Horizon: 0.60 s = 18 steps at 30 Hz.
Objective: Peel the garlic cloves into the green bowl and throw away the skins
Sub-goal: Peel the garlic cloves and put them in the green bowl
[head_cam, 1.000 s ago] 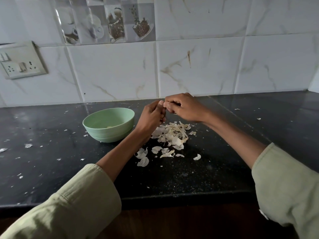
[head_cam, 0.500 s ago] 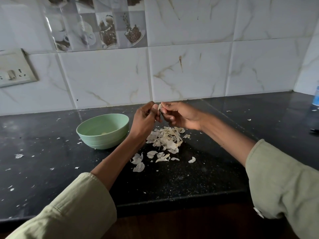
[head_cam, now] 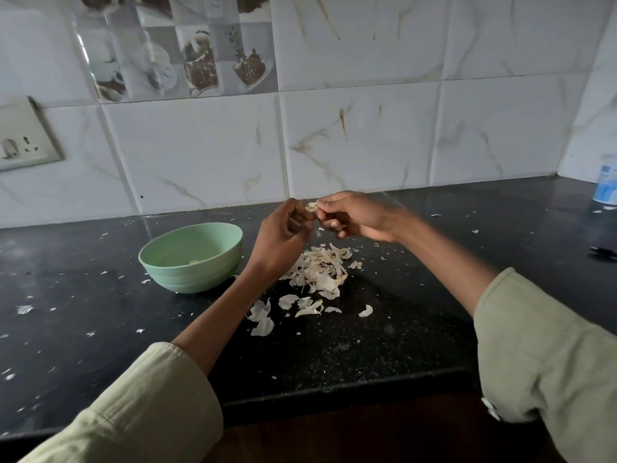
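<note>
Two pale green sleeves (head_cam: 133,419) frame the near edge of the black counter (head_cam: 100,329). Beyond them lies a heap of garlic skins (head_cam: 320,269), loose flakes scattered around it. Above the heap my left hand (head_cam: 280,242) and right hand (head_cam: 357,217) meet, fingers curled, both pinching one garlic clove (head_cam: 312,206) between their tips. Left of the hands stands the green bowl (head_cam: 197,279), a pale piece showing inside it. Farther back, a white container (head_cam: 606,185) stands at the counter's right corner by the tiled wall (head_cam: 367,135).
</note>
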### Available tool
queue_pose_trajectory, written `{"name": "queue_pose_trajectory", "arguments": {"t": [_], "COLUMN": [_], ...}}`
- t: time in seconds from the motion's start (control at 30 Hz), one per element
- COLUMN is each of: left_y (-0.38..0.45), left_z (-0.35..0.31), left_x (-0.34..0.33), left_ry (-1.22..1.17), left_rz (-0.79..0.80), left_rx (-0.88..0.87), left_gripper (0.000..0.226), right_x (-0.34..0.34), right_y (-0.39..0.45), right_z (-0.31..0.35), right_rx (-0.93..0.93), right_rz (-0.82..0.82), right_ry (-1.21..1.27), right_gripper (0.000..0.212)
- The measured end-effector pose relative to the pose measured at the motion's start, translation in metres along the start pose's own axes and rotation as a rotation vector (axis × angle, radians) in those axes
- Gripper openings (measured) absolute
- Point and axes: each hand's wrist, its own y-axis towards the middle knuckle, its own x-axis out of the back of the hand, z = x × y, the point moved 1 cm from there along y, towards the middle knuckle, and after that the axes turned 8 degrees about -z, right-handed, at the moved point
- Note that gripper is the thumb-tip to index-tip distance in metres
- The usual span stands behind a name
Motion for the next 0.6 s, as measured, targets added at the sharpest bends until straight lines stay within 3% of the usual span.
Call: {"name": "queue_pose_trajectory", "arguments": {"t": [0.1, 0.3, 0.5, 0.6], "left_y": [-0.0009, -0.0025, 0.0048, 0.0054], "left_z": [-0.0021, -0.0078, -0.0083, -0.0103], "left_x": [-0.0001, 0.0020, 0.0045, 0.0038], "left_ry": [0.035, 0.032, -0.119, -0.215], "left_rz": [-0.007, -0.001, -0.004, -0.013], "left_rx": [-0.004, -0.079, -0.070, -0.043], "left_gripper": [0.001, 0.016, 0.017, 0.017], "right_x": [0.0016, -0.0012, -0.0010, -0.0040], "right_y": [0.0009, -0.0001, -0.0028, -0.0039], "right_z": [-0.0025, -0.0004, 0.0012, 0.0000], "right_rx": [0.005, 0.034, -0.017, -0.075], "right_rz": [-0.014, 0.073, 0.169, 0.188], "right_ry": [-0.128, -0.176, 0.164, 0.347], "right_gripper": [0.025, 0.028, 0.020, 0.028]}}
